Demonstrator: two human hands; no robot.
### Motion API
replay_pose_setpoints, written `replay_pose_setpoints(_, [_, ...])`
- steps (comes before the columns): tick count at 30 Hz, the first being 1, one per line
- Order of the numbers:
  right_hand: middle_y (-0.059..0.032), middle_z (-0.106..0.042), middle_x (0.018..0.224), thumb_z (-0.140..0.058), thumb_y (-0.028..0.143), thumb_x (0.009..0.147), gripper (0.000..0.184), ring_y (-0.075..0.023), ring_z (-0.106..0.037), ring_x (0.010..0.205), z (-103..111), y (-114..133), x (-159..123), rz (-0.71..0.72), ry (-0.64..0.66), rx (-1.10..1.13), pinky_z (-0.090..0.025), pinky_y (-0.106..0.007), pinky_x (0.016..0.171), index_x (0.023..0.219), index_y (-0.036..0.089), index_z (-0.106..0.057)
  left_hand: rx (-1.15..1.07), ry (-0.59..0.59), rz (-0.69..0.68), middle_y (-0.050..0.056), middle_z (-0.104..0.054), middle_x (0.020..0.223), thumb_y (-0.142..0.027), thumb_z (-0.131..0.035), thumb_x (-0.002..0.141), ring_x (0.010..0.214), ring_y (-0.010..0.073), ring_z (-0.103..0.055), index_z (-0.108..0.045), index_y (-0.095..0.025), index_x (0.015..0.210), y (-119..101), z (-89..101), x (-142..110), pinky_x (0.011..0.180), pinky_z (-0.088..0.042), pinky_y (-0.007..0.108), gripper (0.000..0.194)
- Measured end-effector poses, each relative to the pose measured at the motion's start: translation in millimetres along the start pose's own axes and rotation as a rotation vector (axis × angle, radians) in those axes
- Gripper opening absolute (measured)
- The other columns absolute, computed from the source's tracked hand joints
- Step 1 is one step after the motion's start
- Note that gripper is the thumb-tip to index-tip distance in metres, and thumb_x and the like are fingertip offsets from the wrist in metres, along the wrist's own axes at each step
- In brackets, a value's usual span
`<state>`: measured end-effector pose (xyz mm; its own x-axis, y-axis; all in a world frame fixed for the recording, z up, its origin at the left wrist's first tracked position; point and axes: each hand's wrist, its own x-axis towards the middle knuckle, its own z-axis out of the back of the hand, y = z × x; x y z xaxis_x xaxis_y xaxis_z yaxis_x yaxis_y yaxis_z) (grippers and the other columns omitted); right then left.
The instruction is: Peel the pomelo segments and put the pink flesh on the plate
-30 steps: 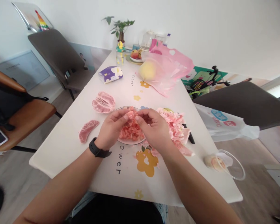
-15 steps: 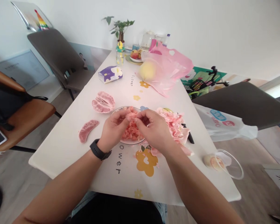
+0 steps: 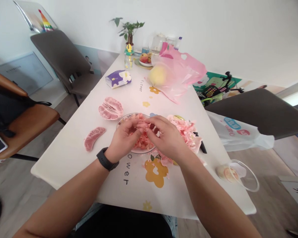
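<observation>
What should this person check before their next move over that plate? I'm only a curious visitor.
Left hand and right hand over the plate: ok.
Pomelo flesh lying on the plate: ok.
Peel scraps kept in one pile: not ok, some lie loose near the printed flower.
Black knife clear of the hands: ok.
Loose pomelo segment away from the table edge: ok.
Seeds in the flesh: cannot tell, too small.

The only view looks out from the person's head, facing forward and down along the length of the worktop (image 3: 129,198), close above the left hand (image 3: 121,142) and right hand (image 3: 166,137), reaching the wall (image 3: 213,33) beyond its far end.
</observation>
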<state>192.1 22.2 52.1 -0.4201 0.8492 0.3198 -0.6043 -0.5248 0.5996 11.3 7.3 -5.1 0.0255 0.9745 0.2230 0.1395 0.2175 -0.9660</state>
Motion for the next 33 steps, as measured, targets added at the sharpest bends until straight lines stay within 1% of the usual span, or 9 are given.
replay_pose_setpoints(3, [-0.0076, -0.074, 0.121, -0.063, 0.025, 0.100, 0.029, -0.0237, -0.070, 0.105, 1, 2, 0, -0.031, 0.038, 0.012, -0.058, -0.042, 0.092, 0.127, 0.027, -0.072, 0.063, -0.025, 0.017, 0.010, -0.079, 0.112, -0.039, -0.078, 0.092, 0.104, 0.0244, -0.072, -0.077, -0.022, 0.114, 1, 0.5, 1, 0.095, -0.057, 0.040, 0.027])
replay_pose_setpoints(9, [-0.0071, -0.076, 0.117, -0.060, 0.030, 0.104, 0.025, -0.0238, -0.071, 0.104, 2, -1, -1, -0.036, 0.057, 0.057, -0.058, -0.044, 0.094, 0.122, 0.028, -0.076, 0.096, -0.045, 0.042, 0.009, -0.080, 0.105, -0.039, -0.079, 0.090, 0.095, 0.0230, -0.072, -0.077, -0.021, 0.106, -4, 0.1, 0, 0.089, -0.057, 0.038, 0.024])
replay_pose_setpoints(14, [-0.0090, -0.077, 0.120, -0.056, 0.027, 0.104, 0.025, -0.0265, -0.071, 0.112, -8, -4, -6, -0.006, -0.029, 0.012, -0.057, -0.046, 0.098, 0.121, 0.026, -0.074, 0.244, -0.104, 0.012, 0.009, -0.079, 0.104, -0.039, -0.078, 0.090, 0.092, 0.0222, -0.069, -0.078, -0.021, 0.102, -6, -0.5, 0, 0.086, -0.055, 0.037, 0.021])
replay_pose_setpoints(16, [-0.0093, -0.078, 0.121, -0.054, 0.028, 0.105, 0.026, -0.0269, -0.071, 0.113, -13, -5, -9, -0.007, -0.054, 0.031, -0.057, -0.047, 0.099, 0.122, 0.026, -0.073, 0.240, -0.106, 0.019, 0.009, -0.078, 0.103, -0.039, -0.079, 0.089, 0.092, 0.0222, -0.069, -0.077, -0.021, 0.102, -7, -0.5, 0, 0.086, -0.055, 0.038, 0.023])
replay_pose_setpoints(19, [-0.0080, -0.079, 0.121, -0.055, 0.031, 0.105, 0.028, -0.0257, -0.073, 0.110, -16, -7, -11, -0.093, -0.080, 0.119, -0.058, -0.047, 0.098, 0.127, 0.028, -0.071, 0.086, -0.060, 0.053, 0.009, -0.077, 0.105, -0.041, -0.082, 0.086, 0.096, 0.0225, -0.071, -0.074, -0.020, 0.103, -7, -1.7, 0, 0.088, -0.057, 0.038, 0.028])
replay_pose_setpoints(22, [-0.0066, -0.080, 0.114, -0.060, 0.035, 0.102, 0.026, -0.0240, -0.076, 0.101, -18, -9, -12, -0.234, -0.123, 0.243, -0.060, -0.045, 0.093, 0.125, 0.028, -0.071, -0.059, -0.028, 0.060, 0.008, -0.078, 0.104, -0.042, -0.084, 0.085, 0.096, 0.0220, -0.073, -0.073, -0.021, 0.106, -7, -3.7, 1, 0.087, -0.059, 0.037, 0.032])
replay_pose_setpoints(26, [-0.0051, -0.080, 0.101, -0.063, 0.041, 0.100, 0.023, -0.0211, -0.077, 0.088, -22, -9, -9, -0.404, -0.072, 0.569, -0.064, -0.040, 0.082, 0.114, 0.025, -0.072, 0.073, -0.100, -0.022, 0.008, -0.076, 0.110, -0.038, -0.081, 0.089, 0.097, 0.0217, -0.071, -0.077, -0.023, 0.106, -5, -4.4, 0, 0.090, -0.058, 0.038, 0.023])
replay_pose_setpoints(29, [-0.0040, -0.079, 0.096, -0.068, 0.048, 0.097, 0.025, -0.0203, -0.077, 0.085, -24, -7, -6, -0.456, -0.070, 0.782, -0.066, -0.040, 0.080, 0.106, 0.025, -0.071, 0.215, -0.125, -0.095, 0.008, -0.076, 0.109, -0.033, -0.081, 0.089, 0.097, 0.0216, -0.069, -0.079, -0.025, 0.105, -4, -3.8, -1, 0.091, -0.056, 0.038, 0.018])
replay_pose_setpoints(33, [-0.0032, -0.078, 0.096, -0.079, 0.045, 0.090, 0.025, -0.0199, -0.076, 0.090, -24, -3, -4, -0.468, -0.113, 0.801, -0.065, -0.041, 0.089, 0.101, 0.024, -0.073, 0.113, -0.066, -0.008, 0.006, -0.075, 0.099, -0.035, -0.081, 0.088, 0.089, 0.0199, -0.070, -0.074, -0.023, 0.105, -5, -4.1, -2, 0.083, -0.057, 0.035, 0.022])
